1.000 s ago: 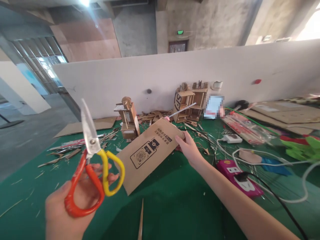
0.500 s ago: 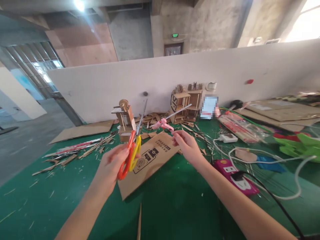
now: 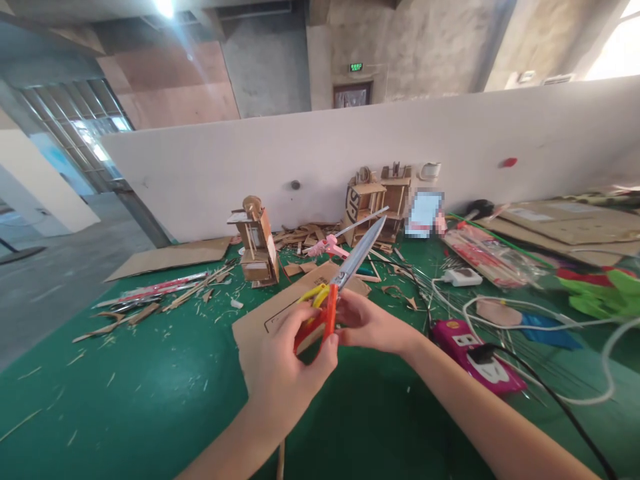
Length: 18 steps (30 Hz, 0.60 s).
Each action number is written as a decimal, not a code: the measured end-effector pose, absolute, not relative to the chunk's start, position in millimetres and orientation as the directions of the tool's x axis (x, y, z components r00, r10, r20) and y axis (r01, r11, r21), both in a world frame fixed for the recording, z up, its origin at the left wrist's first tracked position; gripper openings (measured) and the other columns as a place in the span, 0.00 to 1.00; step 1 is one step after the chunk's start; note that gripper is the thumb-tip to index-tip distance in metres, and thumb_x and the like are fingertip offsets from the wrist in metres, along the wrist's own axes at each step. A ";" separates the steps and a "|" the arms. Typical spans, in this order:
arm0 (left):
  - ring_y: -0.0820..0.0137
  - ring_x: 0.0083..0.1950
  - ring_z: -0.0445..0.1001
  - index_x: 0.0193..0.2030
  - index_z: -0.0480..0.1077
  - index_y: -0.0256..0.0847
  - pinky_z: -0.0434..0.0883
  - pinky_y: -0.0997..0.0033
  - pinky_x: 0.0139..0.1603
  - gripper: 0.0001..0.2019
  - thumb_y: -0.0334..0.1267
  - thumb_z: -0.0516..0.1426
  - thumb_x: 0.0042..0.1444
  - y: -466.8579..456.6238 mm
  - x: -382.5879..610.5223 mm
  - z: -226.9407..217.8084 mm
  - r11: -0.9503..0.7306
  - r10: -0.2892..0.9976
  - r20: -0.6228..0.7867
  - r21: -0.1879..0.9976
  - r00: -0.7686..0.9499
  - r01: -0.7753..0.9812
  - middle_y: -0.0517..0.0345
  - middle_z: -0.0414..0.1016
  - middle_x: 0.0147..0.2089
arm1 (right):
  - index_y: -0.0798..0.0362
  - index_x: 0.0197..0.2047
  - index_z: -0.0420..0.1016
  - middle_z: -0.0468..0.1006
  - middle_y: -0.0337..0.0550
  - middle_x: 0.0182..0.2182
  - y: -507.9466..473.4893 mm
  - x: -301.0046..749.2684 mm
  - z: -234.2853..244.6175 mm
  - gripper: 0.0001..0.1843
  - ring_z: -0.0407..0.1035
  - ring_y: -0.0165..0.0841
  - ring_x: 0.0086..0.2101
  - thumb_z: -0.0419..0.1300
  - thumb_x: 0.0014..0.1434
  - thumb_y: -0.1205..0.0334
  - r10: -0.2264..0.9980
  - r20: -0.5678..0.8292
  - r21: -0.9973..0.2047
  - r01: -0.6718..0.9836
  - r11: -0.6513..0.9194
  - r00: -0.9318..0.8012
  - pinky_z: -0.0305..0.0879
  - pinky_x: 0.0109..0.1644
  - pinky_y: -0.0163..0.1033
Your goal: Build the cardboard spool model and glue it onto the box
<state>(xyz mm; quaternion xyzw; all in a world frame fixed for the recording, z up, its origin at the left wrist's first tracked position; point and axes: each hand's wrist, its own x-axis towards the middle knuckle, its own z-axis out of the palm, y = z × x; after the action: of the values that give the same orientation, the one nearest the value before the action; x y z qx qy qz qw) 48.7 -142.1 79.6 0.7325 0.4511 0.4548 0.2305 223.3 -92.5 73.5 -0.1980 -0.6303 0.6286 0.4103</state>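
A pair of scissors (image 3: 356, 257) with one orange and one yellow handle is held above the table, blades pointing up and to the right. My left hand (image 3: 295, 353) is closed around the handles, thumb against the orange one. From the right, the curled fingers of my right hand (image 3: 373, 323) meet the orange handle just below the blades; its fingertips are partly hidden behind it. Under both hands lies a printed cardboard piece (image 3: 260, 325), its print mostly covered. Beyond the blades rests a pink glue gun (image 3: 325, 245) with a grey stick in its back.
Cardboard models (image 3: 257, 250) and shelf-like cardboard boxes (image 3: 367, 197) stand toward the white partition (image 3: 225, 173). Scraps litter the green table (image 3: 165, 387). On the right are a magenta power strip (image 3: 475, 353), white cables, a charger (image 3: 461, 277) and a blurred screen (image 3: 424, 215).
My left hand has carried the scissors right and turned their blades rightward. My right hand has left the glue gun's side and come down to the scissors' handle.
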 end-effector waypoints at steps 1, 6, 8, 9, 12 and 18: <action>0.58 0.53 0.76 0.50 0.69 0.43 0.76 0.57 0.52 0.15 0.44 0.57 0.57 -142.9 48.6 79.3 -0.517 0.852 0.484 0.710 0.201 0.478 0.47 0.75 0.54 | 0.49 0.54 0.69 0.76 0.44 0.49 -92.4 222.4 72.2 0.27 0.72 0.38 0.50 0.69 0.50 0.61 0.771 0.271 -0.952 -0.279 0.126 -0.576 0.68 0.55 0.48; 0.52 0.66 0.64 0.66 0.55 0.44 0.71 0.49 0.59 0.29 0.48 0.56 0.60 -145.1 52.6 72.3 -0.626 0.760 0.530 0.442 0.377 0.642 0.42 0.62 0.66 | 0.51 0.40 0.75 0.79 0.41 0.39 -89.0 215.6 67.4 0.14 0.75 0.34 0.42 0.69 0.50 0.59 0.877 0.251 -0.920 -0.383 0.084 -0.410 0.70 0.52 0.42; 0.52 0.70 0.56 0.71 0.45 0.43 0.67 0.47 0.62 0.34 0.48 0.54 0.61 -143.5 53.5 69.6 -0.668 0.724 0.499 0.333 0.476 0.666 0.42 0.54 0.70 | 0.52 0.38 0.75 0.79 0.42 0.39 -85.3 214.7 68.5 0.14 0.75 0.34 0.42 0.69 0.50 0.56 0.909 0.235 -0.886 -0.459 0.056 -0.343 0.70 0.51 0.41; 0.52 0.71 0.53 0.71 0.43 0.42 0.64 0.45 0.64 0.36 0.49 0.53 0.62 -141.1 52.3 69.1 -0.694 0.697 0.486 0.273 0.526 0.667 0.43 0.52 0.71 | 0.52 0.38 0.74 0.79 0.43 0.39 -82.8 215.4 69.4 0.15 0.75 0.34 0.41 0.69 0.49 0.56 0.924 0.216 -0.878 -0.477 0.043 -0.315 0.71 0.49 0.41; 0.53 0.71 0.52 0.69 0.50 0.43 0.55 0.43 0.68 0.31 0.50 0.52 0.62 -122.9 38.9 68.7 -0.733 0.633 0.486 0.125 0.603 0.669 0.47 0.55 0.70 | 0.50 0.35 0.69 0.77 0.38 0.33 -74.0 222.1 72.1 0.19 0.74 0.32 0.33 0.72 0.43 0.57 0.976 0.188 -0.867 -0.486 0.113 -0.108 0.74 0.38 0.39; 0.51 0.64 0.61 0.53 0.69 0.35 0.61 0.48 0.63 0.21 0.48 0.50 0.63 -58.5 -17.9 55.2 -0.347 0.870 0.410 0.112 0.275 0.931 0.42 0.69 0.59 | 0.47 0.33 0.60 0.69 0.29 0.27 -61.4 236.6 72.1 0.26 0.61 0.23 0.21 0.73 0.40 0.56 0.939 0.227 -0.852 -0.415 0.320 0.258 0.59 0.20 0.28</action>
<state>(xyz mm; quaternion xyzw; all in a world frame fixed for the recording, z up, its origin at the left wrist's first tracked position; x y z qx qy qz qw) -17.9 -58.5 55.2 0.7948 0.5665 0.2041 -0.0753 236.6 -61.4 72.1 -0.3413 -0.3837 0.4728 0.7160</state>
